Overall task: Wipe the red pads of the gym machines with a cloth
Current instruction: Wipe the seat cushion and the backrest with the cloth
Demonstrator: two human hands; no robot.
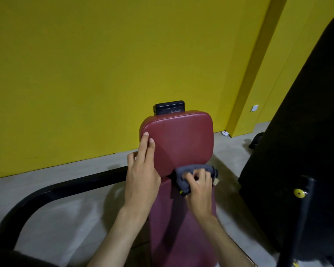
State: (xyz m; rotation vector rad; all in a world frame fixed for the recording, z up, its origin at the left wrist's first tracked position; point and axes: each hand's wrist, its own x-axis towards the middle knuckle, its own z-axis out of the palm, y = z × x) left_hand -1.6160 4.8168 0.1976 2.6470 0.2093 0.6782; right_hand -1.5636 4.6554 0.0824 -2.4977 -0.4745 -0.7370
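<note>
Right hand [198,186] presses bunched cloth [189,174], lying crosswise, against red pad [181,139].

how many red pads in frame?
2. Upper pad, touched by the left hand; lower pad below it, toward the camera. The right hand grips the cloth where they meet. More may be out of view.

Crumpled grey cloth [191,169] at the lower right edge of the upright red pad [181,139]
</note>
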